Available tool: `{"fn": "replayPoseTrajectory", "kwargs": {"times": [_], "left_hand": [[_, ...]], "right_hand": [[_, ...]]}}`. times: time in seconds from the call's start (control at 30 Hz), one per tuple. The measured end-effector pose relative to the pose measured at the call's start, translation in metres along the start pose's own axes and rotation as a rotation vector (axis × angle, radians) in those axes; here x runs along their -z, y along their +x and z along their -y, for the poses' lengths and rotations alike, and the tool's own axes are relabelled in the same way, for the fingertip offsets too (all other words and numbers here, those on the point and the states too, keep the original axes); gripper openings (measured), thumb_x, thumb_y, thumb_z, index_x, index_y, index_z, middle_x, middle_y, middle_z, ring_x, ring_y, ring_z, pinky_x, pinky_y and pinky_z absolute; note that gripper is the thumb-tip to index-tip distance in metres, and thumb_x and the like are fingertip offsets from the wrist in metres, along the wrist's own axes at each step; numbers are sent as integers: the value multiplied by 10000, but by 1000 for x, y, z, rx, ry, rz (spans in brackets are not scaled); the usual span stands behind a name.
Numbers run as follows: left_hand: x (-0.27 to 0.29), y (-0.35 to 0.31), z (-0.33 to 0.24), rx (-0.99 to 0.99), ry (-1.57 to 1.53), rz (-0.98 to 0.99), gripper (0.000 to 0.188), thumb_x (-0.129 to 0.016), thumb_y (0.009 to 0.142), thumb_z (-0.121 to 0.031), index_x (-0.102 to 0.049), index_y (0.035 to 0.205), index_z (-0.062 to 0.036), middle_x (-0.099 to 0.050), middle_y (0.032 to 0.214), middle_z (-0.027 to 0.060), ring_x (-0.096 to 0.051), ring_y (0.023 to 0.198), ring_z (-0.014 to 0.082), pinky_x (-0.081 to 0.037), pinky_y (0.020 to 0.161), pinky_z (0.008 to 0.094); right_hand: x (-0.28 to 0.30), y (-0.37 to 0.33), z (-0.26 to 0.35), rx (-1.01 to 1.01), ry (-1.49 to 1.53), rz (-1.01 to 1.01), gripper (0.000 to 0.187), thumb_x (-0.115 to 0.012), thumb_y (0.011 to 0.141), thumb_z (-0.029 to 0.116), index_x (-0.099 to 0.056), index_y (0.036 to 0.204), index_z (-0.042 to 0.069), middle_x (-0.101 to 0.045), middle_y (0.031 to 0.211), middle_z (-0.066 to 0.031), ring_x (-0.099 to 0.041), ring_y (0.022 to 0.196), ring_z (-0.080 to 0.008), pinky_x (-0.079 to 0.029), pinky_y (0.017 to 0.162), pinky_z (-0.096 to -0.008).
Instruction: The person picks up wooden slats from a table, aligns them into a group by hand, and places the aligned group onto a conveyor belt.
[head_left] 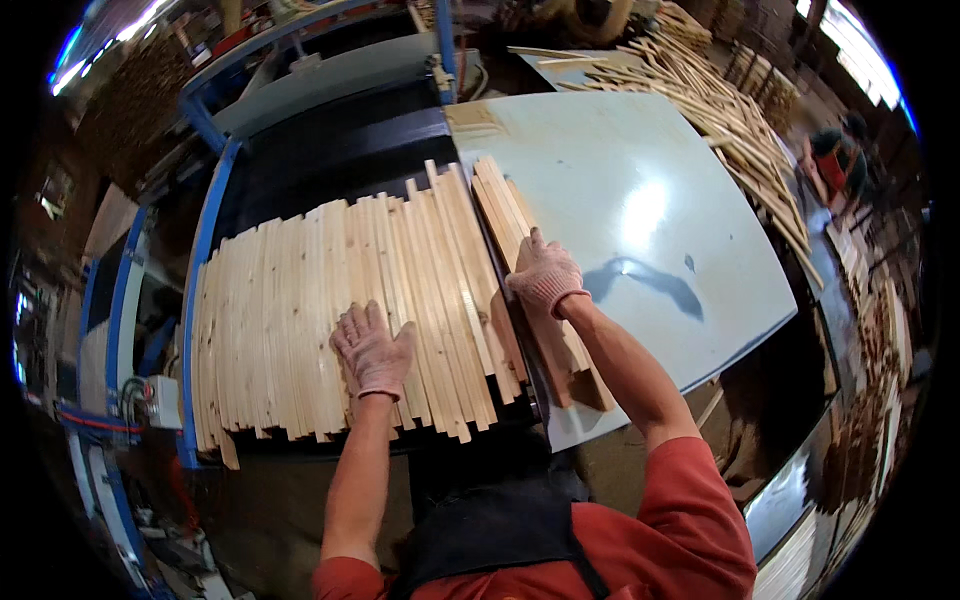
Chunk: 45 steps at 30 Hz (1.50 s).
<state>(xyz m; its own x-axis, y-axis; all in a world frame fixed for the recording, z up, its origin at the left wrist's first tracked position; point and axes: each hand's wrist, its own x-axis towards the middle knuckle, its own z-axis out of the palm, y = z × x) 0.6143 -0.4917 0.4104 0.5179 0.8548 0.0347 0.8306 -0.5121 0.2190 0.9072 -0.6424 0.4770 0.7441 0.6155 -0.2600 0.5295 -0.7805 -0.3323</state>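
Observation:
A row of pale wooden strips [290,320] lies side by side on a black conveyor bed [300,170], their ends uneven. My left hand [375,350], in a knitted work glove, rests flat on these strips with its fingers spread. Along the left edge of a grey metal sheet [620,180] lies a small bundle of wooden strips [505,212]. My gloved right hand [546,272] is closed over this bundle from above, and parts of its fingers are hidden. A narrow dark gap separates the bundle from the row.
Blue machine framing [212,250] borders the conveyor on the left and spans its far end. A heap of loose wooden sticks [730,120] spreads across the sheet's far right side. Another person [842,165] is at the far right, near more stacked wood [870,330].

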Motion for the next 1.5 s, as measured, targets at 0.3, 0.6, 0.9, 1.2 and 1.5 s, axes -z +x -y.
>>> {"fn": "replayPoseTrajectory", "kwargs": {"times": [0.3, 0.6, 0.9, 1.2, 1.5], "left_hand": [[40, -30, 76, 106, -215, -74, 788, -633, 1051, -410, -345, 1656, 4, -328, 1721, 250, -258, 1614, 403, -167, 1338, 504], [115, -79, 297, 596, 96, -368, 914, -701, 975, -472, -314, 1675, -29, -344, 1720, 229, -260, 1617, 389, -149, 1337, 507], [222, -67, 421, 958, 231, -161, 1005, -613, 1008, -571, -108, 1739, -102, -146, 1802, 162, -165, 1653, 369, -135, 1341, 520], [210, -63, 498, 730, 302, -171, 943, -673, 921, -510, -361, 1650, 0, -338, 1726, 226, -333, 1591, 375, -222, 1316, 496], [176, -121, 468, 311, -613, -541, 755, -653, 1003, -411, -453, 1622, -28, -449, 1659, 219, -434, 1527, 345, -326, 1265, 428]], "right_hand": [[9, 10, -61, 51, -92, -207, 974, -787, 844, 496, -386, 1614, 56, -591, 1426, -227, -556, 1370, -411, -475, 1154, -484], [-26, -9, -15, 178, 798, 155, 883, -833, 927, 255, -390, 1664, 56, -552, 1570, -275, -616, 1391, -335, -516, 1122, -373], [-85, -12, 50, 136, 290, -123, 761, -648, 999, 477, -512, 1586, 12, -759, 1082, -216, -731, 956, -345, -576, 846, -448], [-84, -32, 52, 154, 641, -137, 664, -727, 974, 300, -550, 1532, -12, -649, 921, -64, -597, 880, -151, -529, 899, -338], [-112, -3, 25, 214, 662, -143, 800, -735, 1001, 367, -436, 1601, -70, -681, 1402, -204, -653, 1252, -245, -506, 1047, -337]]}}
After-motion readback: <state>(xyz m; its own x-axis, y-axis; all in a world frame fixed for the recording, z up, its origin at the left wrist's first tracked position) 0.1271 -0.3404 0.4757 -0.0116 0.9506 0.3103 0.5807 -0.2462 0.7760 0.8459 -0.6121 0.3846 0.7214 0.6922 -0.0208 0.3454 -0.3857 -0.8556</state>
